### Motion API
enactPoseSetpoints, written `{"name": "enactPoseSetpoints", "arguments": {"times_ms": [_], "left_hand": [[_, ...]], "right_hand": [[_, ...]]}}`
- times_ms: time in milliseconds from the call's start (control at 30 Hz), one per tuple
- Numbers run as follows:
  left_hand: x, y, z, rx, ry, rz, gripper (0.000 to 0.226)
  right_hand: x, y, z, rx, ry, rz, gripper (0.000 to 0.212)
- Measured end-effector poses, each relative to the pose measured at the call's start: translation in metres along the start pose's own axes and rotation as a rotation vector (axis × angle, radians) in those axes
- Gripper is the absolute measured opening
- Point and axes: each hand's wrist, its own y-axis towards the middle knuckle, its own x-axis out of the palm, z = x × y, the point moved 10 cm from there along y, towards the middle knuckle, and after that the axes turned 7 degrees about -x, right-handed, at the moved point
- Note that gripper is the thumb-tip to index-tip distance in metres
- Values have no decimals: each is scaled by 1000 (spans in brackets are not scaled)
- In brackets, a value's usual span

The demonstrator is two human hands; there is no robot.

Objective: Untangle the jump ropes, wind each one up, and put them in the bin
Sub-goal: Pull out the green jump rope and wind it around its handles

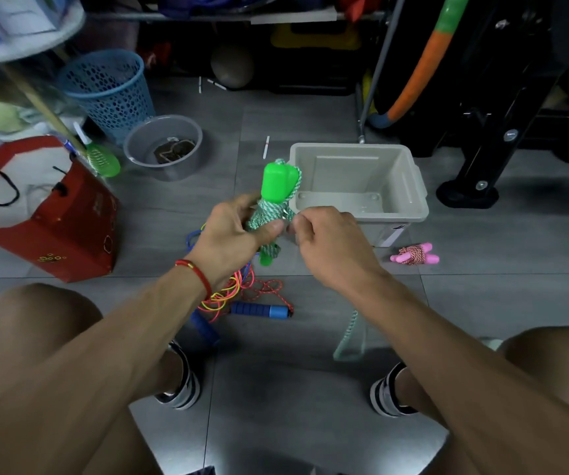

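Down by the person's feet, a loose tail of green cord [351, 334] hangs in a slack loop near the floor, so the winding is not finished, I'd say. A little farther out lies the tangle [238, 293]: blue handles and bright thin cords knotted together on the tiles, waiting their turn.

Above that, the left hand [233, 234] grips the green rope [269, 214] around its wound middle, fingers curled round the coils, with one green handle standing up past the knuckles and the other poking out below. The right hand [324, 240] is closed in a pinch right beside the bundle; it seems to have the free cord between thumb and fingers, though that spot is blurred.

To do this well, I'd keep the left grip firm so the turns don't slip, draw the slack up taut, lay each wrap snug against the last, and tuck the end under a turn before letting go.

Off to the right a pink rope [415, 256] sits already wound on the floor, just outside the bin [362, 217], which stands open beyond the hands with no rope showing inside.
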Motion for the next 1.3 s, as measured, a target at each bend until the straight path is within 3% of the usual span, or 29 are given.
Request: {"name": "enactPoseSetpoints", "arguments": {"times_ms": [367, 600, 733, 900, 1000, 1067, 1200, 1300], "left_hand": [[0, 5, -7, -35, 165, 37, 35], [1, -14, 15, -5, 382, 206, 38], [13, -19, 20, 7, 225, 71, 48], [25, -20, 14, -219, -547, -292, 20], [47, -29, 5, -343, -701, -555, 55], [60, -37, 4, -374, -711, -654, 61], [60, -33, 8, -298, -677, -629, 67], [49, -23, 0, -283, -575, -459, 61]], "right_hand": [[-6, -6, -11, 39, -29, 8, 28], [-23, -10, -4, 56, 1, 139, 60], [-37, -7, 1, -38, 71, 190, 52], [-43, 1, 11, -168, 445, 92, 26], [-45, -5, 9, -231, 568, 37, 17], [-38, -9, 10, -231, 609, -18, 18], [-30, -8, 15, -241, 506, -65, 25], [-27, -8, 20, -188, 317, 30, 33]]}}
